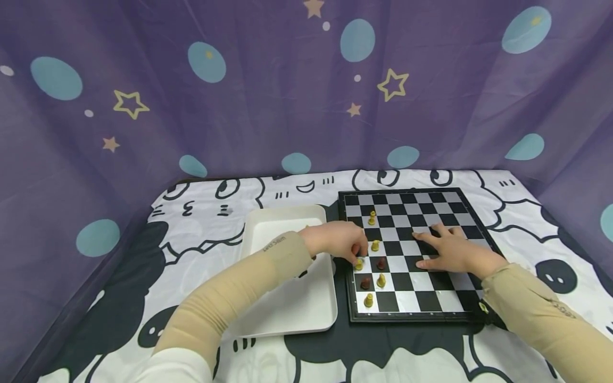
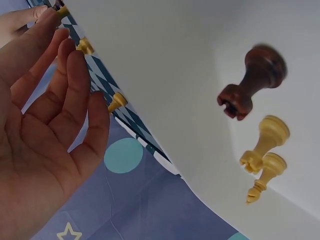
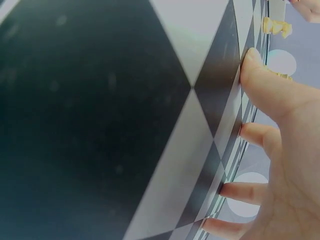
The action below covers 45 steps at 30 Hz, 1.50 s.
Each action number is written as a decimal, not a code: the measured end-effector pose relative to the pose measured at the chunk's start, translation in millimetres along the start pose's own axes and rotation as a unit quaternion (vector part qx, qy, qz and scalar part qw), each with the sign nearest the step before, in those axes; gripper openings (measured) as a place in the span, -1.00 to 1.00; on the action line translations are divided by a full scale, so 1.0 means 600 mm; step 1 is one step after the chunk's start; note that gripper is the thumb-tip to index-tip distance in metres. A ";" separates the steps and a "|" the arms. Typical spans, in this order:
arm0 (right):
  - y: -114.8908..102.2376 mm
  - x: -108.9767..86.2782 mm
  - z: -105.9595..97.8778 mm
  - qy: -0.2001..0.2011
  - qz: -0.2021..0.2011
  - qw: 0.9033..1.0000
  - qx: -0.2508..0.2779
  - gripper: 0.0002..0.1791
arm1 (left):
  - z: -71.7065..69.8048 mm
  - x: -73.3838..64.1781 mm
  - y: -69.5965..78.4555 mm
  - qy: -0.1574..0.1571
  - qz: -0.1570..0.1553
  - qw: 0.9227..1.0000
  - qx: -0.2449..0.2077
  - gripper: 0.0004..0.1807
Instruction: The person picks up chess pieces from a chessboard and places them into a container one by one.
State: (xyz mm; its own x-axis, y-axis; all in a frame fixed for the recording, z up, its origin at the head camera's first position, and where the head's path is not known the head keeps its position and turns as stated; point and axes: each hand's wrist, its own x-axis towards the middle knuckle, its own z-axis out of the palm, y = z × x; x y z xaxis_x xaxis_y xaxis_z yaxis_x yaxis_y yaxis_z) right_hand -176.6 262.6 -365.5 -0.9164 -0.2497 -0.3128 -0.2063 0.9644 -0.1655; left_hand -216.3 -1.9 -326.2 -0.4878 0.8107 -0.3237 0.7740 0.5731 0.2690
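Observation:
At the left edge of the chessboard point(image 1: 431, 302), my left hand point(image 1: 337, 239) pinches a yellow chess piece point(image 1: 359, 264) between thumb and forefinger; its kind is mostly hidden. Close by stand a dark red piece point(image 1: 381, 263), a second dark red piece point(image 1: 365, 283) and several yellow ones, such as the piece point(image 1: 381, 280) and the front corner piece point(image 1: 368, 300). A yellow knight point(image 3: 276, 27) shows in the right wrist view. My right hand point(image 1: 450, 252) rests on the right half of the board, fingers spread and holding nothing.
Left of the board lies a white tray point(image 1: 306, 314), under my left forearm. In the left wrist view it holds a dark red rook point(image 2: 252, 80), a yellow rook point(image 2: 266, 142) and a yellow bishop point(image 2: 267, 175). A purple curtain point(image 1: 268, 117) hangs behind the patterned cloth.

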 end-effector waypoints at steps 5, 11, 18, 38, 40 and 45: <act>-0.001 -0.001 0.003 0.004 -0.004 1.000 0.002 -0.01 | 0.003 0.000 0.001 -0.009 0.008 1.000 -0.001 -0.81; 0.000 -0.002 0.003 0.012 -0.009 1.000 0.002 -0.01 | 0.006 0.001 0.001 -0.014 0.014 1.000 0.004 -0.86; 0.000 -0.002 0.002 0.010 -0.008 1.000 -0.001 0.00 | 0.008 0.002 0.001 -0.013 0.015 1.000 0.001 -0.89; -0.003 -0.002 0.000 0.006 -0.003 1.000 -0.005 -0.03 | 0.013 0.004 -0.007 -0.005 0.022 1.000 -0.007 -0.83; -0.003 -0.002 0.000 0.006 -0.002 1.000 -0.006 -0.04 | 0.011 0.004 -0.007 -0.004 0.025 1.000 -0.009 -0.82; -0.004 -0.001 0.000 0.004 -0.001 1.000 -0.008 -0.04 | 0.006 0.001 -0.004 -0.001 0.029 0.999 -0.015 -0.82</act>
State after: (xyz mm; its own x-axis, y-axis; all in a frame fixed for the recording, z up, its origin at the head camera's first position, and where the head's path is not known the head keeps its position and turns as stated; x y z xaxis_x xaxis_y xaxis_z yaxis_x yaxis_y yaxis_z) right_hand -175.4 260.8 -365.0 -0.9188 -0.2503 -0.3052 -0.2130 0.9654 -0.1504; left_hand -217.0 -3.1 -330.2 -0.4421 0.8421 -0.3088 0.7880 0.5291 0.3149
